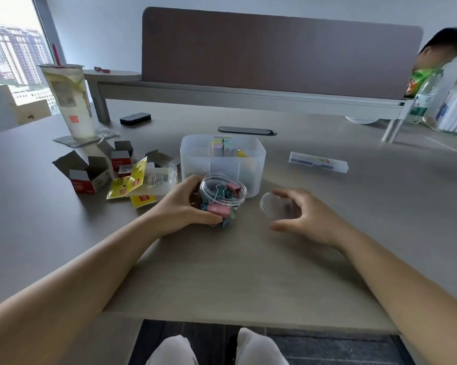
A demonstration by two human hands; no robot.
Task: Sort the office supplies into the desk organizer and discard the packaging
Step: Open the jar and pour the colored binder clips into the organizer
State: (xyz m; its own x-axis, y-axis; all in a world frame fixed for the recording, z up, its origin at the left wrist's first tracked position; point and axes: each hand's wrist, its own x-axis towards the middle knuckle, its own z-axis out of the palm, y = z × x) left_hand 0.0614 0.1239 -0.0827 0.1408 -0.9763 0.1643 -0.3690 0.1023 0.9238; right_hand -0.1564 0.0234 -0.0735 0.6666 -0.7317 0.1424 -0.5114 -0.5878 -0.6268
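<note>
A clear round jar (223, 196) of pink and green binder clips stands open on the desk, just in front of the translucent desk organizer (195, 156). My left hand (182, 206) grips the jar from its left side. My right hand (303, 216) curls round the jar's clear lid (271, 205), held a little to the jar's right, just above the desk. Inside the organizer's back compartment stand pastel sticky notes (223, 146). A long clear box of staples (318, 162) lies to the organizer's right.
Opened red and grey cardboard boxes (86, 175) and yellow plastic wrappers (136, 184) lie left of the organizer. A tall drink cup (69, 98) stands at the back left, a black eraser-like block (135, 119) beside it. Another person sits at the far right behind bottles.
</note>
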